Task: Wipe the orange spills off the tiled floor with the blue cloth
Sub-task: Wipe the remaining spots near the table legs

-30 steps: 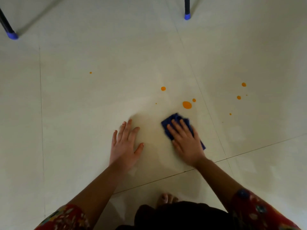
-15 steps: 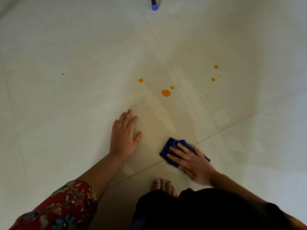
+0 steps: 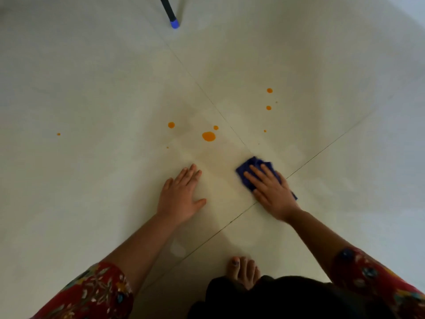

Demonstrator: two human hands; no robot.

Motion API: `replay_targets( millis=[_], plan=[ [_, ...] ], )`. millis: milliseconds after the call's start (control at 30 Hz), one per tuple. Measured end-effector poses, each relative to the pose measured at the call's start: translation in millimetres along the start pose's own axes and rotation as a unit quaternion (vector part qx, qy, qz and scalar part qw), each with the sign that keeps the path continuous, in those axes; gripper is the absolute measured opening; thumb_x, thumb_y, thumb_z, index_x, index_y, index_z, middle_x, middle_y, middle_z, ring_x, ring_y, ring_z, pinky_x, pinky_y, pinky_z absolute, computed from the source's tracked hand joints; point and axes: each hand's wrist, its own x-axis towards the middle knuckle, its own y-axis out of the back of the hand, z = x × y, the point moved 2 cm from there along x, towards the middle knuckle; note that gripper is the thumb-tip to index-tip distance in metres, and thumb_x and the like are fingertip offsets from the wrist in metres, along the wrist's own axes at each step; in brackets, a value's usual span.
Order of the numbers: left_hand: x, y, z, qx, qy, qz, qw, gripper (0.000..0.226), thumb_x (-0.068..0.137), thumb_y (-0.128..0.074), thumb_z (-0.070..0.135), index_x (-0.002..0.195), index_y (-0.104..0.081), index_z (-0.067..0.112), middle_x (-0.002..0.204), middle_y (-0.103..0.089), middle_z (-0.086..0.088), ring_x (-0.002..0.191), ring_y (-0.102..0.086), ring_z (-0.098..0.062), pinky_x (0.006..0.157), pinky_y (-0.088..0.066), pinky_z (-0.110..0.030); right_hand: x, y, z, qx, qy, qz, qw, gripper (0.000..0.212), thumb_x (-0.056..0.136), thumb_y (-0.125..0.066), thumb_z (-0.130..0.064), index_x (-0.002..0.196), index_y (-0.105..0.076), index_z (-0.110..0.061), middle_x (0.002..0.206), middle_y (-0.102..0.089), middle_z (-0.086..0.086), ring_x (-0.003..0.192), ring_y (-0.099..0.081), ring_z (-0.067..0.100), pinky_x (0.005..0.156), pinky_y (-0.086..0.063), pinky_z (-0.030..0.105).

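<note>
Bare floor (image 3: 92, 88) lay open ahead of both hands, right out to the orange drops (image 3: 208, 136). The left hand (image 3: 181, 199) sat flat near the right hand (image 3: 271, 192) and its cloth (image 3: 250, 164), with a strip of tile between them, so it blocked a long sweep to that side. A bare foot (image 3: 243, 270) stood close behind. Far ahead, one dark leg (image 3: 169, 10) with a blue tip stood well apart.

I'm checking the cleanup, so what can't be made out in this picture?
Head view:
- Crumpled blue cloth: mostly covered by the right hand.
- Tiled floor under the flat left hand: hidden.
- Dark leg with blue tip: cut by the top edge.
- Tiniest orange specks: too small.
</note>
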Motion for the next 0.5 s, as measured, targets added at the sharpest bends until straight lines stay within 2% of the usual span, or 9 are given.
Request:
replay_targets(
  millis=[100, 167, 233, 333, 367, 400, 500],
  plan=[
    [1, -2, -2, -0.015, 0.0, 0.062, 0.998, 0.076, 0.082, -0.039, 0.062, 0.149, -0.028, 0.029, 0.16, -0.013, 0.011, 0.146, -0.018, -0.011, 0.113, -0.022, -0.038, 45, 18, 29, 0.032, -0.165, 0.045, 0.985, 0.051, 0.099, -0.012, -0.047, 0.15, -0.005, -0.044, 0.161, -0.001, -0.014, 0.149, 0.007, 0.012, 0.117, 0.001, 0.04],
    [11, 2, 2, -0.03, 0.002, 0.102, 0.994, 0.077, 0.077, -0.035, 0.063, 0.144, -0.041, 0.026, 0.157, -0.025, 0.008, 0.143, -0.028, -0.017, 0.111, -0.029, -0.041, 83, 27, 22, 0.056, -0.21, 0.053, 0.975, 0.051, 0.103, -0.019, -0.04, 0.152, -0.006, -0.04, 0.162, 0.002, -0.012, 0.148, 0.011, 0.013, 0.118, 0.003, 0.042],
    [29, 8, 7, -0.031, -0.005, 0.108, 0.994, 0.078, 0.079, -0.043, 0.062, 0.148, -0.033, 0.027, 0.159, -0.017, 0.008, 0.146, -0.022, -0.017, 0.113, -0.025, -0.04, 101, 29, 4, 0.049, -0.17, 0.059, 0.982, 0.051, 0.102, -0.018, -0.041, 0.152, -0.008, -0.038, 0.162, 0.001, -0.01, 0.149, 0.01, 0.014, 0.118, 0.002, 0.043],
    [62, 22, 13, -0.023, -0.007, 0.069, 0.997, 0.09, 0.083, -0.055, 0.058, 0.153, -0.005, 0.03, 0.16, 0.01, 0.011, 0.149, 0.002, -0.013, 0.118, -0.011, -0.037, 71, 18, -6, -0.008, -0.025, 0.032, 0.999, 0.054, 0.099, -0.008, -0.047, 0.153, -0.01, -0.039, 0.161, -0.001, -0.015, 0.149, 0.008, 0.013, 0.119, 0.002, 0.042],
    [70, 29, 13, -0.012, -0.006, 0.067, 0.998, 0.094, 0.082, -0.056, 0.058, 0.153, -0.001, 0.03, 0.159, 0.015, 0.011, 0.148, 0.006, -0.012, 0.119, -0.01, -0.037, 56, 15, 2, -0.018, -0.013, 0.026, 0.999, 0.053, 0.1, -0.006, -0.048, 0.152, -0.008, -0.041, 0.16, 0.0, -0.017, 0.148, 0.01, 0.01, 0.119, 0.004, 0.04],
    [81, 36, 13, -0.006, -0.008, 0.07, 0.997, 0.097, 0.081, -0.058, 0.059, 0.152, 0.002, 0.03, 0.159, 0.017, 0.011, 0.148, 0.008, -0.013, 0.12, -0.009, -0.037, 51, 17, 18, -0.025, -0.027, 0.027, 0.999, 0.053, 0.099, -0.006, -0.049, 0.152, -0.006, -0.043, 0.16, 0.001, -0.018, 0.148, 0.011, 0.008, 0.119, 0.004, 0.039],
    [105, 48, 13, 0.006, -0.012, 0.066, 0.998, 0.106, 0.076, -0.063, 0.06, 0.152, 0.005, 0.03, 0.158, 0.02, 0.011, 0.148, 0.011, -0.013, 0.119, -0.005, -0.037, 75, 31, 56, -0.007, -0.144, 0.056, 0.988, 0.054, 0.096, -0.006, -0.049, 0.15, -0.005, -0.045, 0.162, -0.004, -0.014, 0.147, 0.012, 0.008, 0.118, 0.004, 0.038]
  ],
)
